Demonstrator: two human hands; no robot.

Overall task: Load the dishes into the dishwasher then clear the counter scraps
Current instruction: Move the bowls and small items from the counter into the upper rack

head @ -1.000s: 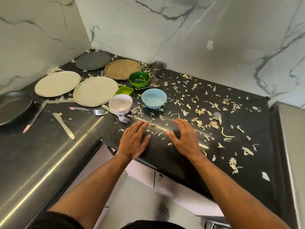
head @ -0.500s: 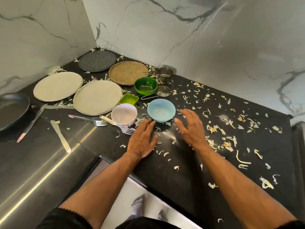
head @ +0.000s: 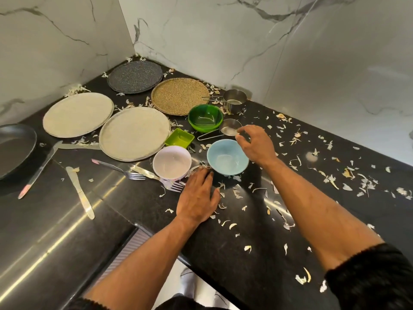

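My left hand (head: 197, 195) lies flat, palm down, on the black counter (head: 257, 253) just in front of a white bowl (head: 172, 162) and holds nothing. My right hand (head: 254, 144) reaches over a light blue bowl (head: 225, 159); its thumb and forefinger pinch the rim of a small steel measuring cup (head: 228, 129). Behind stand a green bowl (head: 205, 117), a green square dish (head: 180, 137) and a larger steel cup (head: 234, 100). Two beige plates (head: 78, 114) (head: 134, 133), a grey plate (head: 135, 77) and a brown plate (head: 180, 96) lie at the back left. Pale scraps (head: 330, 177) litter the counter.
Two forks (head: 120, 168) (head: 169, 185) and a knife (head: 80, 193) lie left of the white bowl, with more cutlery (head: 38, 171) beside a dark pan (head: 13, 148) at the far left. Marble walls close the corner behind. A steel surface (head: 44, 242) runs along the left front.
Both hands have moved forward from the counter's front edge. The right hand went past the blue bowl to the small measuring cup; the left slid up close to the white bowl.
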